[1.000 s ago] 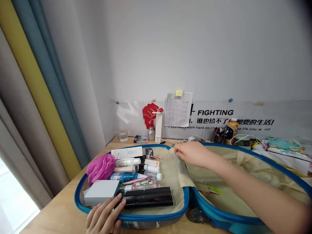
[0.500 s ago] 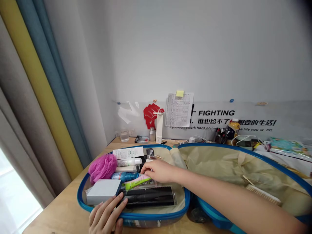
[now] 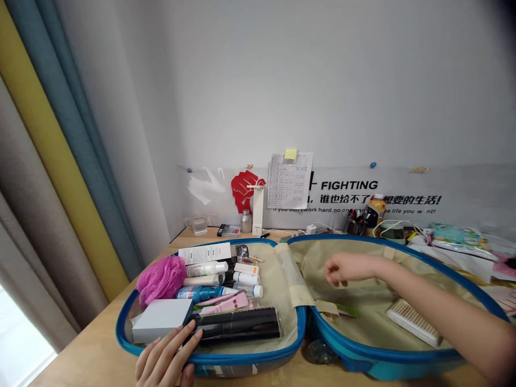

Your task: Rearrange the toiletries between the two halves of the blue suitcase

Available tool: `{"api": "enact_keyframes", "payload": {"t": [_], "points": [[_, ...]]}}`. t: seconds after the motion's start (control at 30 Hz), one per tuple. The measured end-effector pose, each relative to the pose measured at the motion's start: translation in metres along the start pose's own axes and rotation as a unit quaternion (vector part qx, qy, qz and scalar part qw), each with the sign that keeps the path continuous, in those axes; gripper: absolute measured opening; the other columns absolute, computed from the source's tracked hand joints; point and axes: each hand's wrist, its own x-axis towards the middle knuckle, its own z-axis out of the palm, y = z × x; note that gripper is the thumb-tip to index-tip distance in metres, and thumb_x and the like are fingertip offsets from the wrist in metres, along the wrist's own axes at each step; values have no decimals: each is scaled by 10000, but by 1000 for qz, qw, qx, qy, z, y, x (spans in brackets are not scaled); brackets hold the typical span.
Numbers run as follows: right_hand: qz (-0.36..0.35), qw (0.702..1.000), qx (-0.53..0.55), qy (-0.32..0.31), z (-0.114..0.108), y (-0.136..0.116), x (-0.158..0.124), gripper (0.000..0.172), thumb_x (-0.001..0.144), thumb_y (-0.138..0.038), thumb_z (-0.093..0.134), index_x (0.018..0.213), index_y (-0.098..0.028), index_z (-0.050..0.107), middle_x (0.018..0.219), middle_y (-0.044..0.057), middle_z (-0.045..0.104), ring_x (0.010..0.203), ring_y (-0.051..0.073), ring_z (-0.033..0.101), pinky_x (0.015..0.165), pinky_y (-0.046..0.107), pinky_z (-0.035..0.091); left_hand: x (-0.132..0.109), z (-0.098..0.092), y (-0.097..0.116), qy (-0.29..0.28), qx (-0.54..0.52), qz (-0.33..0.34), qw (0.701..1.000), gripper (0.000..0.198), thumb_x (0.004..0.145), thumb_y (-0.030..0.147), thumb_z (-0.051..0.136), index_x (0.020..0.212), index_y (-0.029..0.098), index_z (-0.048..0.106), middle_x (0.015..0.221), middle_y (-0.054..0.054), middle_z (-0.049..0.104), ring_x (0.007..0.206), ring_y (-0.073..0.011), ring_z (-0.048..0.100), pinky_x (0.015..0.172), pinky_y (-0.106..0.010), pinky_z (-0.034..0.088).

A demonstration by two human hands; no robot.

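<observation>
A blue suitcase (image 3: 209,356) lies open on a wooden desk. Its left half is packed with toiletries: a pink bath pouf (image 3: 161,278), a white box (image 3: 161,318), a black case (image 3: 237,325), a pink tube (image 3: 226,304) and several bottles. My left hand (image 3: 167,360) lies flat, fingers out, on the near rim by the white box. Over the beige lining of the right half, my right hand (image 3: 342,267) hovers with fingers loosely curled and nothing visible in them. A white brush (image 3: 413,321) lies in that right half.
Along the wall at the desk's back stand a glass (image 3: 199,224), a white lamp (image 3: 257,210), a small bottle, a drink bottle (image 3: 374,210) and cables. A paper sheet and a banner hang on the wall. Curtains hang at left. Packets lie at right.
My right hand has left the toiletries in the left half and moved right over the right half. A pink tube now lies where a green-capped tube was. My left hand stays put.
</observation>
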Motion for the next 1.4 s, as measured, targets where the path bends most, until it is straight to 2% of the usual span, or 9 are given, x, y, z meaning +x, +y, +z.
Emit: {"api": "enact_keyframes", "payload": {"t": [0.13, 0.33, 0.5, 0.63, 0.8, 0.97, 1.07, 1.23, 1.4], "points": [[28, 997, -65, -34, 33, 18, -11, 64, 567, -225, 671, 626, -246, 685, 723, 51, 701, 688, 248, 633, 629, 359, 445, 3, -1, 0, 3, 4, 10, 1000, 586, 875, 181, 511, 1454, 251, 456, 1077, -45, 751, 988, -197, 639, 862, -330, 403], [16, 988, -155, -5, 60, 6, -10, 48, 574, -254, 670, 599, -272, 633, 698, 81, 661, 738, 320, 651, 680, 439, 472, 7, -4, 1, 4, -2, 5, 1000, 579, 886, 189, 503, 1458, 256, 450, 1069, -35, 755, 978, -191, 641, 852, -320, 408], [68, 985, -156, -14, 41, 13, -10, 229, 602, -330, 688, 482, -245, 512, 605, 101, 581, 708, 339, 633, 676, 485, 477, 14, -5, 3, 22, 3, 2, 1000, 578, 894, 187, 484, 1464, 267, 438, 1042, -21, 760, 939, -179, 645, 835, -312, 407], [104, 986, -109, 74, 2, 15, -16, 202, 675, -436, 679, 603, -254, 631, 647, 100, 631, 653, 310, 611, 686, 492, 490, 20, -7, 5, 33, 7, 12, 999, 579, 910, 179, 455, 1484, 230, 406, 987, -39, 764, 921, -183, 635, 807, -318, 406], [-46, 982, -61, 173, -21, -40, -20, 447, 893, -505, 445, 1140, -239, 707, 1108, 108, 698, 998, 320, 639, 862, 436, 487, 20, -7, 4, 33, 8, 18, 999, 577, 913, 180, 452, 1486, 223, 400, 985, -49, 759, 920, -187, 632, 811, -328, 401], [-220, 964, -79, 124, 16, -124, 3, 449, 921, -267, 401, 1297, -233, 644, 1227, 85, 672, 1089, 239, 626, 938, 356, 472, 23, -7, 3, 38, 10, 22, 999, 582, 910, 170, 452, 1488, 215, 399, 961, -48, 761, 906, -182, 632, 796, -323, 399], [-282, 946, -130, 90, 43, -155, 26, 446, 902, -202, 436, 1298, -206, 641, 1257, 100, 656, 1106, 246, 625, 954, 366, 468, 23, -7, 2, 37, 12, 21, 999, 588, 909, 175, 455, 1492, 224, 392, 968, -40, 765, 903, -181, 636, 797, -320, 403], [-326, 930, -163, 49, 64, -174, 48, 392, 904, -180, 495, 1254, -175, 670, 1196, 103, 680, 1108, 248, 623, 962, 359, 464, 14, -5, -1, 33, 15, 23, 999, 582, 907, 187, 461, 1485, 229, 405, 983, -37, 768, 916, -182, 638, 809, -318, 404], [-322, 936, -113, 88, 46, -155, 41, 323, 894, -206, 519, 1140, -191, 728, 1130, 84, 705, 1016, 213, 650, 918, 330, 470, 15, -6, -1, 25, 8, 12, 1000, 561, 898, 194, 477, 1455, 253, 453, 1026, -20, 764, 938, -180, 640, 830, -308, 405]]}}
